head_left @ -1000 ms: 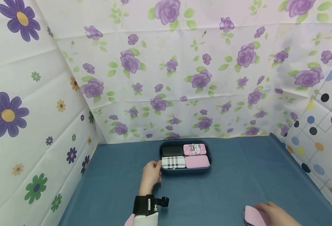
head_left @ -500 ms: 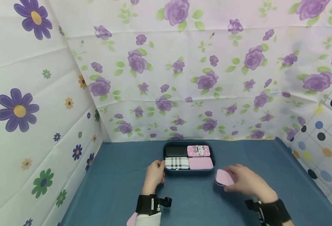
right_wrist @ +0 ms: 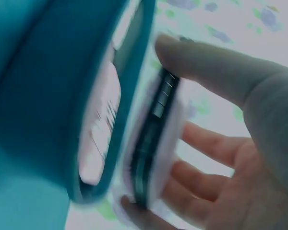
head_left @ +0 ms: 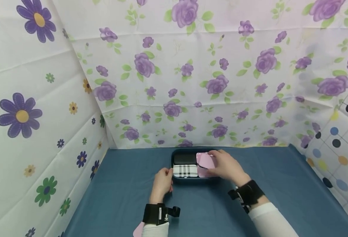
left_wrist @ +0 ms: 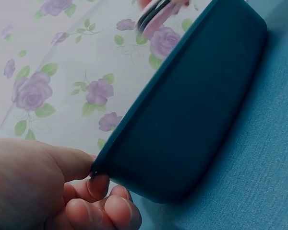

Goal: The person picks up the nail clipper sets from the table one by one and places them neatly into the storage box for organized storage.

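Observation:
A dark blue oval-cornered container point(head_left: 188, 181) stands on the table by the back wall. My left hand point(head_left: 162, 182) pinches its left rim between thumb and fingers. Above the container's right half, my right hand point(head_left: 229, 166) holds a small pink case point(head_left: 207, 161) with rounded corners; the right wrist view shows its dark seam point(right_wrist: 151, 143). Inside the container lie a black case point(head_left: 185, 159), a white checked case point(head_left: 185, 171) and a plain pink case point(head_left: 202, 173). A patterned pink case point(head_left: 201, 154) behind them is mostly hidden by the held one.
Part of another pink object point(head_left: 138, 229) shows beside my left forearm at the bottom edge. Flowered sheets point(head_left: 174, 82) hang at the back and left, and a dotted sheet point(head_left: 339, 148) hangs at the right. A dark blue cloth point(head_left: 126, 171) covers the table.
My right hand has carried the pink case from the lower right up and leftward to over the container. The left hand has kept its grip on the rim.

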### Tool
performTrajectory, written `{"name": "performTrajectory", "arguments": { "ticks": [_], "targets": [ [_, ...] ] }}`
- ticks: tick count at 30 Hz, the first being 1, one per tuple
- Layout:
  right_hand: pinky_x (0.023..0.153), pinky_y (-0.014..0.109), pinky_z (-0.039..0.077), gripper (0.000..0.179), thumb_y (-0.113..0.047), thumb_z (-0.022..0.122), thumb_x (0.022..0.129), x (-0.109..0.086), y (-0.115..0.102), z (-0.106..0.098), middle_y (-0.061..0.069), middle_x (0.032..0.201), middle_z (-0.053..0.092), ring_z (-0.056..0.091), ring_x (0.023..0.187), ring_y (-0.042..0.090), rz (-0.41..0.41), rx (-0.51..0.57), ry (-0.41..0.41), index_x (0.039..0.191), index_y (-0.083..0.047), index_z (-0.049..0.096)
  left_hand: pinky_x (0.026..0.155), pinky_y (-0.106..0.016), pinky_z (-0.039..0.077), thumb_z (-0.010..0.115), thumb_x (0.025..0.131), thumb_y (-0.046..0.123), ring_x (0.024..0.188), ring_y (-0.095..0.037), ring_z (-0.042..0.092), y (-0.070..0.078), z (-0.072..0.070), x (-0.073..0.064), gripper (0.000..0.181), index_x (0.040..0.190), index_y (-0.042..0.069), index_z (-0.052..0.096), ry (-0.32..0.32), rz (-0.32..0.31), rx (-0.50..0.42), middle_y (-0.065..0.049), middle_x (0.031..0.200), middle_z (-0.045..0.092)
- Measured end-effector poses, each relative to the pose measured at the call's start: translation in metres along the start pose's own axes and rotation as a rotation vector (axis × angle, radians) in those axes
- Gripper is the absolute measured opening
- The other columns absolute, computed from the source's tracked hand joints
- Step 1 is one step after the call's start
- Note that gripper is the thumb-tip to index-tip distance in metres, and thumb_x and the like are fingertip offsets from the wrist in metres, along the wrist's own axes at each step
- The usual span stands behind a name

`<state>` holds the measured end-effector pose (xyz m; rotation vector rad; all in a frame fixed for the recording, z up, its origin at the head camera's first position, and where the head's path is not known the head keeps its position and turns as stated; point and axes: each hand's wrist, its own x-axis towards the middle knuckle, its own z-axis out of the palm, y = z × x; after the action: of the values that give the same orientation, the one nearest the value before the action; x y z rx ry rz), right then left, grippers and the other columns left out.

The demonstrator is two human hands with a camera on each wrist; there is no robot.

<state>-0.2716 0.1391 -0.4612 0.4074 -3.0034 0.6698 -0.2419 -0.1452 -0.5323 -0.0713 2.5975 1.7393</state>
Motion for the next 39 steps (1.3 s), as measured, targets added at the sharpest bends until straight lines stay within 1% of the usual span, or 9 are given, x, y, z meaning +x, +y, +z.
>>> {"name": "performTrajectory", "arguments": {
  "ticks": [5,9,13,17,23,26,29,34,39],
  "targets": [
    [0.084,0.054,0.058,0.067,-0.038,0.095,0.081,0.023,-0.018,0.017,0.016,0.127,0.066,0.065,0.104,0.03,-0.034,-0.013,-0.002,0.138,-0.012,0.069,0.046,-0.032,0.046,0.05,0.116,0.023,0.042,-0.017,0.055,0.001,-0.001,-0.001,0.03,0.097,0.003,0.063,0.011,-0.001,0.014,-0.006,0.065,0.059],
    [0.086,0.055,0.057,0.066,-0.036,0.095,0.082,0.031,-0.031,0.022,0.014,0.122,0.066,0.065,0.104,0.031,-0.073,-0.054,-0.003,0.137,-0.013,0.069,0.046,-0.033,0.047,0.05,0.116,0.024,0.042,-0.018,0.055,0.002,-0.001,0.0,0.031,0.097,0.003,0.063,0.004,0.003,0.016,-0.007,0.066,0.059],
    [0.091,0.058,0.056,0.066,-0.034,0.095,0.083,0.042,-0.04,0.025,0.015,0.128,0.066,0.065,0.113,0.035,-0.121,-0.081,-0.002,0.14,-0.013,0.068,0.045,-0.033,0.047,0.05,0.116,0.024,0.042,-0.018,0.055,0.004,-0.002,0.003,0.032,0.098,0.001,0.063,0.01,0.023,0.009,-0.007,0.066,0.059],
    [0.096,0.057,0.056,0.067,-0.031,0.095,0.083,0.055,-0.046,0.029,0.015,0.135,0.065,0.064,0.121,0.035,-0.148,-0.068,-0.013,0.142,-0.013,0.068,0.045,-0.032,0.046,0.051,0.116,0.025,0.042,-0.017,0.055,0.005,-0.001,0.005,0.032,0.097,0.002,0.063,0.014,0.011,0.01,-0.006,0.066,0.059],
    [0.1,0.052,0.054,0.067,-0.026,0.097,0.081,0.068,-0.05,0.039,0.014,0.134,0.065,0.064,0.12,0.032,-0.15,0.003,-0.076,0.14,-0.012,0.069,0.045,-0.032,0.046,0.051,0.115,0.024,0.042,-0.017,0.056,0.003,0.0,0.003,0.032,0.094,0.003,0.063,0.0,-0.013,0.009,-0.007,0.066,0.059],
    [0.1,0.052,0.054,0.067,-0.024,0.097,0.081,0.072,-0.051,0.043,0.014,0.135,0.065,0.064,0.121,0.033,-0.159,-0.007,-0.096,0.141,-0.012,0.068,0.045,-0.032,0.046,0.052,0.115,0.025,0.042,-0.018,0.056,0.002,0.0,0.003,0.033,0.093,0.003,0.063,0.005,-0.014,0.015,-0.006,0.066,0.059],
    [0.1,0.052,0.054,0.067,-0.023,0.097,0.081,0.078,-0.05,0.048,0.014,0.137,0.064,0.063,0.123,0.032,-0.166,-0.03,-0.096,0.141,-0.013,0.068,0.046,-0.032,0.047,0.052,0.115,0.025,0.042,-0.017,0.056,0.001,0.001,0.005,0.033,0.094,0.003,0.063,0.001,0.0,0.018,-0.006,0.066,0.059],
    [0.102,0.053,0.053,0.069,-0.028,0.095,0.084,0.086,-0.052,0.055,0.014,0.144,0.06,0.06,0.13,0.031,-0.122,-0.033,-0.145,0.145,-0.016,0.066,0.046,-0.032,0.048,0.052,0.115,0.025,0.043,-0.017,0.056,0.001,0.001,0.005,0.033,0.094,0.003,0.063,-0.015,-0.005,0.013,-0.006,0.067,0.059],
    [0.1,0.054,0.054,0.067,-0.031,0.094,0.085,0.092,-0.059,0.057,0.016,0.142,0.058,0.06,0.128,0.034,-0.11,-0.041,-0.186,0.145,-0.015,0.066,0.046,-0.032,0.047,0.052,0.115,0.025,0.043,-0.017,0.055,0.0,-0.001,0.003,0.033,0.094,0.003,0.063,-0.009,-0.023,0.005,-0.007,0.067,0.06]
  ]
}}
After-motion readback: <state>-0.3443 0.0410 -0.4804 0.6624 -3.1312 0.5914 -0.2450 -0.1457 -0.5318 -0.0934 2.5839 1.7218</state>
